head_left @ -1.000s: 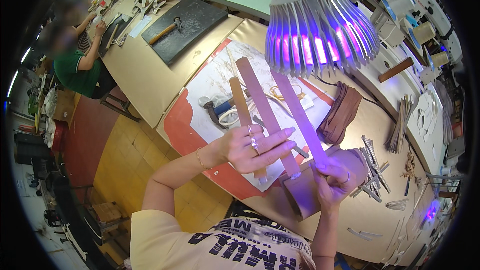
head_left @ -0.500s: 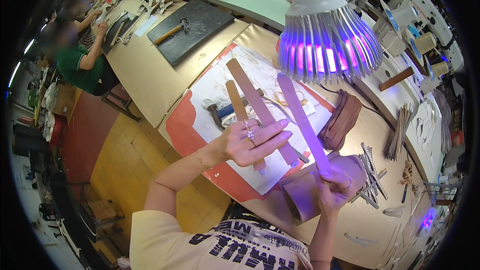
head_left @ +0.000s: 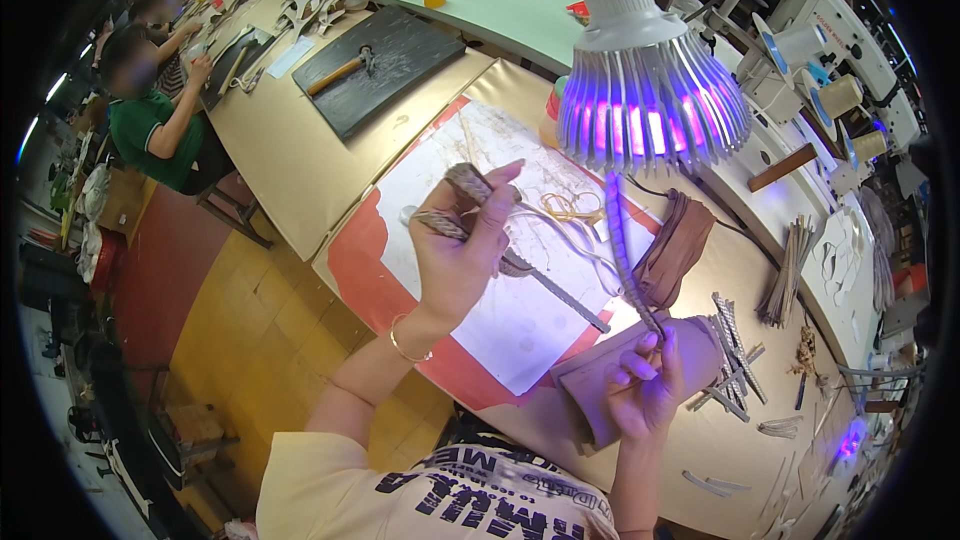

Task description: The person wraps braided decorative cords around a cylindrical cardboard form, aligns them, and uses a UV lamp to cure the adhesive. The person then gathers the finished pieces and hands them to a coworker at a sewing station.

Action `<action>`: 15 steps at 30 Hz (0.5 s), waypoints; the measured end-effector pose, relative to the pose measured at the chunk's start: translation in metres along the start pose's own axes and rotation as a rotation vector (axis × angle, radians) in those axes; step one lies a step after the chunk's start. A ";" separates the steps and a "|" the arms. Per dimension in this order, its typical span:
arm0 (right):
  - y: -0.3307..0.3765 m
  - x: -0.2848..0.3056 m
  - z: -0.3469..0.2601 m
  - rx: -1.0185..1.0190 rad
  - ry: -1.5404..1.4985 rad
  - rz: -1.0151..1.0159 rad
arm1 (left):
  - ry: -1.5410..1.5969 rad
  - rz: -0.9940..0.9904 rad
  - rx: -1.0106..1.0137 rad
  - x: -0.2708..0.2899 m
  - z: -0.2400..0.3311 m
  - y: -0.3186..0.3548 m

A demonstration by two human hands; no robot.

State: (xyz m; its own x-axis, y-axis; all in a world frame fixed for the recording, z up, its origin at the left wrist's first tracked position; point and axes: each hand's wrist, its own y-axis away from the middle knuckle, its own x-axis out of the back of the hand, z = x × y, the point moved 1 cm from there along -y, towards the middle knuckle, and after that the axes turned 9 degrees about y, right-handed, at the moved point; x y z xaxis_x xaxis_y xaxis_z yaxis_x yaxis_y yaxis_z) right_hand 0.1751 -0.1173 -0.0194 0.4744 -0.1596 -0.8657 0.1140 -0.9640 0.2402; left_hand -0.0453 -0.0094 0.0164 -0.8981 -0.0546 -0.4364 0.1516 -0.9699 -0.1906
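My left hand is closed around leather straps with a scaly grey-brown pattern. Their ends stick out past the fingers, and a narrow dark length slants down to the right beneath the hand. In my right hand, thumb and fingers pinch the lower end of another strap, which looks narrow and textured. That strap stands up toward a glowing lamp, its top end near the lamp's lower rim. White paper on a red sheet lies under my left hand.
Beside my right hand rests a curved brown leather piece. A dark brown leather bundle and patterned strips lie to the right. A hammer sits on a black slab. A co-worker works at far left.
My left hand has closed on the straps that lay on the paper and lifted them, showing their patterned side. The strap in my right hand has turned from its broad plain face to a narrow textured view.
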 end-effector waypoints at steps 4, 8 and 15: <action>-0.004 -0.005 0.012 -0.225 -0.327 -0.073 | 0.367 -0.098 0.286 -0.018 0.003 -0.005; 0.000 -0.006 0.021 -0.334 -0.428 -0.027 | 0.326 -0.157 0.461 -0.034 -0.005 -0.003; 0.009 -0.011 0.025 -0.524 -0.096 -0.065 | 0.276 -0.262 0.487 -0.040 -0.009 -0.002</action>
State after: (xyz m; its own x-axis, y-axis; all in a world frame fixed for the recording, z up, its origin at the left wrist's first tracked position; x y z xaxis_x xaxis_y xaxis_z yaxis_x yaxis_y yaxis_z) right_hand 0.1490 -0.1295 -0.0182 0.3725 -0.1452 -0.9166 0.5725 -0.7414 0.3501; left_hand -0.0057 -0.0035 0.0264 -0.7301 0.2007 -0.6532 -0.3241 -0.9432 0.0725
